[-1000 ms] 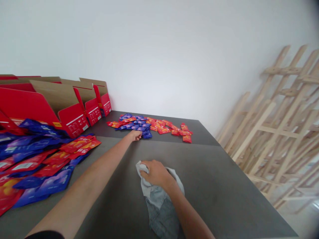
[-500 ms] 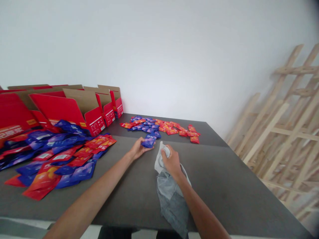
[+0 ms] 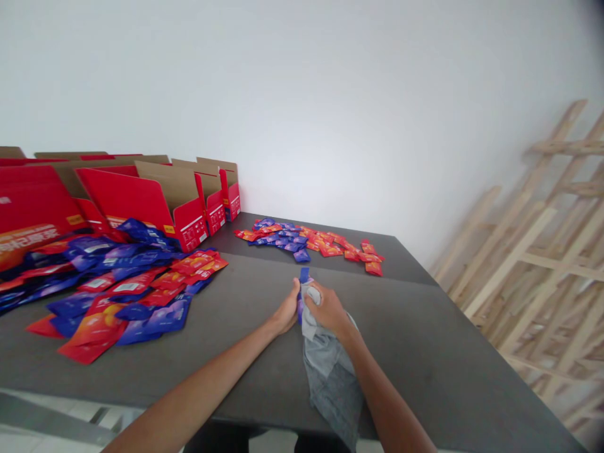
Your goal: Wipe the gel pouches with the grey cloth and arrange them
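My left hand (image 3: 287, 311) is closed on a blue-purple snack pouch (image 3: 304, 275), held upright above the table. Much of the pouch is hidden behind the fingers and a cloth. A grey cloth (image 3: 330, 371) is bunched in my right hand (image 3: 328, 308), pressed against the pouch's face, while its loose end hangs toward the table's front edge. Beyond both hands lie blue pouches (image 3: 283, 239) and red-orange pouches (image 3: 330, 243) in a loose spread. To the left is a bigger heap of blue and red pouches (image 3: 155, 318).
Several open red cardboard boxes (image 3: 189, 223) stand in rows at the back left, flaps up. The dark grey table (image 3: 425, 352) runs to a white wall (image 3: 330, 126). Wooden frames (image 3: 533, 251) lean against the wall on the right.
My left hand has brought the blue pouch right and nearer, turning it upright against the cloth. The cloth in my right hand now touches the pouch. The view has shifted slightly left.
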The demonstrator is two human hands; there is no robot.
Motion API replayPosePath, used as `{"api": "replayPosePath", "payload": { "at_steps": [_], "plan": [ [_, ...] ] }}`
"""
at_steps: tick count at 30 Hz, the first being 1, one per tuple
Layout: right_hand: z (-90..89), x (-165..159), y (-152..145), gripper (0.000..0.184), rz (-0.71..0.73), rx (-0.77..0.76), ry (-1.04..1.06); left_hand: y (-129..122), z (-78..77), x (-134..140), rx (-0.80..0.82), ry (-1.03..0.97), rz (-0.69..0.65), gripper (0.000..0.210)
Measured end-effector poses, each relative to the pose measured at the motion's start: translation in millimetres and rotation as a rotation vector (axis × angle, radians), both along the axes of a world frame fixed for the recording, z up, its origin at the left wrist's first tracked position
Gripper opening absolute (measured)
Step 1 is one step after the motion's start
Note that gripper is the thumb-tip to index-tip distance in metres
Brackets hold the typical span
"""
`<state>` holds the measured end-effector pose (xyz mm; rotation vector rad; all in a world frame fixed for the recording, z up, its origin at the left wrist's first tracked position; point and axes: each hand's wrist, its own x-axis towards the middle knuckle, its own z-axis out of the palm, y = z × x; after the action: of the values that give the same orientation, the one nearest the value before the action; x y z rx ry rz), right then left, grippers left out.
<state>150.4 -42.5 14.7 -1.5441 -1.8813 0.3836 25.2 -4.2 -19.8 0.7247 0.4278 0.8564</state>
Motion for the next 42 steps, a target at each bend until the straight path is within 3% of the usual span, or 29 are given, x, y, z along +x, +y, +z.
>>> {"api": "replayPosePath", "payload": {
  "at_steps": [4,6,12,15,18,21,24,27,32,34,42],
  "plan": [
    [3.0,-5.3,-8.0,0.012,0.176,-0.061,-0.123,6.6,4.1,-6.4,-0.009,-0.025,0.149,0.056],
    [4.1,-8.3,-11.1,0.011,0.208,-0.072,-0.158,9.4,6.5,-9.6,-0.026,-0.05,0.154,0.059],
    [4.7,-6.2,-6.3,0.023,-0.121,0.054,-0.047,-0.7,5.9,-8.5,-0.052,-0.047,-0.051,0.052],
    [4.4,-2.3,-2.8,0.021,-0.199,0.103,0.003,-7.1,5.4,-5.5,-0.077,-0.026,-0.084,0.055],
    [3.7,-3.0,-3.6,0.021,-0.111,0.078,-0.036,-6.4,9.5,-6.4,-0.077,-0.04,-0.073,0.057],
    [3.7,-8.7,-9.2,0.021,0.078,0.004,-0.159,1.0,15.4,-11.1,-0.061,-0.084,0.006,0.061],
    [4.1,-14.9,-14.9,0.018,0.16,-0.034,-0.251,7.5,19.0,-15.6,-0.051,-0.113,0.081,0.065],
    [4.5,-16.1,-15.0,0.02,0.068,-0.003,-0.226,5.1,17.9,-15.8,-0.046,-0.103,0.001,0.063],
    [8.4,-4.3,-7.2,0.025,-0.246,0.172,-0.028,-11.7,9.6,-6.9,-0.069,-0.02,-0.163,0.058],
    [10.1,0.3,-5.5,0.023,-0.27,0.206,0.016,-15.5,8.1,-4.1,-0.071,-0.007,-0.169,0.057],
    [4.6,-13.5,-15.5,0.019,0.114,-0.011,-0.222,4.3,16.5,-13.7,-0.048,-0.15,0.011,0.062]
  ]
}}
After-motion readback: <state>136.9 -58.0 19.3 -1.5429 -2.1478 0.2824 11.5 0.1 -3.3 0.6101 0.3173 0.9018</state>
